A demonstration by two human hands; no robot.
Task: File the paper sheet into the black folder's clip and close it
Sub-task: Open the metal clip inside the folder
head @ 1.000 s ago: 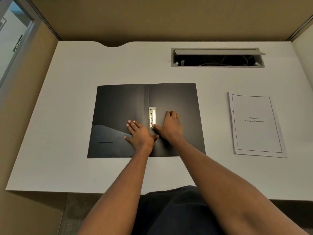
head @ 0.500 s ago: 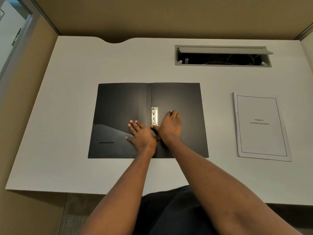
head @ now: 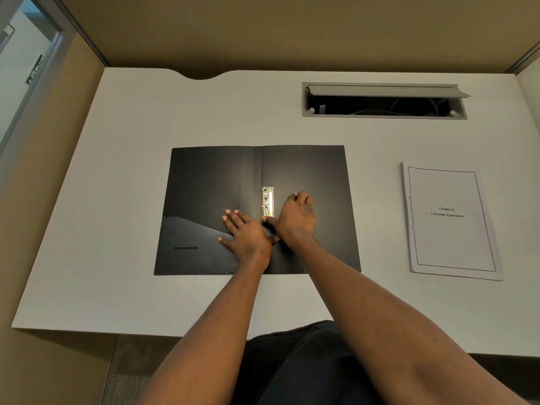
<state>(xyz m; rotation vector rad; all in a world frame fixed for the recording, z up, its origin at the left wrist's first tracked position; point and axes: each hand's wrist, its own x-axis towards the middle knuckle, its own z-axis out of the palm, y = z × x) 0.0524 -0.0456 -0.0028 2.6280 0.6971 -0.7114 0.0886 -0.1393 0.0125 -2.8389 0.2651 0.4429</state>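
Note:
The black folder [head: 210, 185] lies open and flat in the middle of the white desk. Its metal clip [head: 267, 201] sits just right of the spine. My left hand [head: 245, 233] rests flat on the left flap near the spine, fingers spread. My right hand [head: 295, 219] lies on the right flap beside the clip, its thumb touching the clip's lower end and its fingers curled loosely. The paper sheet [head: 450, 220], a stapled white printout with a framed title, lies apart on the desk to the right of the folder.
The white desk [head: 117, 200] is enclosed by tan partition walls. An open grey cable hatch [head: 382, 100] sits at the back right. A curved notch cuts the desk's back edge. My dark-clothed lap shows below the front edge.
Both hands stay on the folder near the clip with almost no movement. The camera view has shifted slightly.

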